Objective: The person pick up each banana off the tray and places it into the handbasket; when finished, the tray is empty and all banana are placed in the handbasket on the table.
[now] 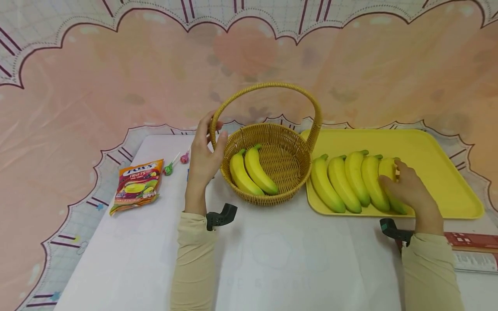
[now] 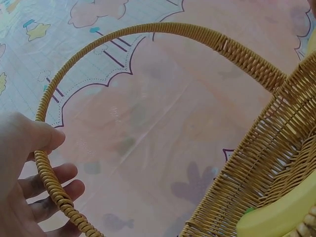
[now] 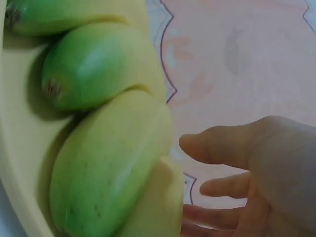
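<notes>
A woven wicker basket with a tall arched handle stands in the middle of the table. Two yellow bananas lie side by side in its left half. My left hand holds the left side of the handle; in the left wrist view, thumb and fingers curl about it. Several bananas lie in a row on the yellow tray. At the rightmost banana, my right hand reaches over with thumb and fingers spread apart. Green banana ends show in the right wrist view.
An orange candy bag lies at the left of the table, with a green lollipop and a pink lollipop beside it. Red-and-white printed items lie at the right, below the tray. A patterned cloth hangs behind.
</notes>
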Tool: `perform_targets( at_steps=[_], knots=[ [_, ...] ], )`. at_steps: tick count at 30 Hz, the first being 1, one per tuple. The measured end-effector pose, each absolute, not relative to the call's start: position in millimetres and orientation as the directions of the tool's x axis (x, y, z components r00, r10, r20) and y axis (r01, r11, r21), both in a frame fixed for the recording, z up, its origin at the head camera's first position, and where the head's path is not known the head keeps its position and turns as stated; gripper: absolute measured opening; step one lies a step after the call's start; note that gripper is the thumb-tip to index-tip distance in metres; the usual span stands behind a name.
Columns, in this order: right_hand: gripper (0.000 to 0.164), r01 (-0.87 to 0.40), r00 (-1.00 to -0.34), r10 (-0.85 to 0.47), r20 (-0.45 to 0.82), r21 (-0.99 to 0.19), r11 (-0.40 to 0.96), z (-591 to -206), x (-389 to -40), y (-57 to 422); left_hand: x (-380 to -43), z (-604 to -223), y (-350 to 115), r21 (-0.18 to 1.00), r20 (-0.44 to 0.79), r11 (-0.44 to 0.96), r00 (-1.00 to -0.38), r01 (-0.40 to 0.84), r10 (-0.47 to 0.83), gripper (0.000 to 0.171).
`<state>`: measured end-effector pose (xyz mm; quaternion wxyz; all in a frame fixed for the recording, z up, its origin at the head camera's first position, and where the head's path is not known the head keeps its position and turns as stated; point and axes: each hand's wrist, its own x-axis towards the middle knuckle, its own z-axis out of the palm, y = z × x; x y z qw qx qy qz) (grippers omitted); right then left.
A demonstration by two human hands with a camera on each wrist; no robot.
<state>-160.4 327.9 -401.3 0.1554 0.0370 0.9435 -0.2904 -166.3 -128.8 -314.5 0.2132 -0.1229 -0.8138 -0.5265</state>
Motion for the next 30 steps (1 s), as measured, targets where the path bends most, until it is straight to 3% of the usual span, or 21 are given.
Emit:
perform_targets(
  at_steps=[6,13,30],
  knots=[
    [0.086,0.188,-0.927,-0.011,-0.375,-0.491,0.851,-401.9,-155.7,334.4,-167.3,-315.9,-129.0,0.801,0.482,0.412,-0.876,0.433,-0.016,0.047],
    [0.089,0.156,-0.945,-0.043,-0.325,-0.561,0.813,-398.1,-157.0,325.8,-166.9,-316.5,-129.7,0.805,0.475,0.413,-0.88,0.426,-0.018,0.046],
    [0.094,-0.041,-0.94,-0.229,-0.254,-0.581,0.813,-367.1,-144.7,270.3,-173.1,-325.8,-132.7,0.799,0.482,0.421,-0.876,0.43,-0.02,0.047]
  ],
)
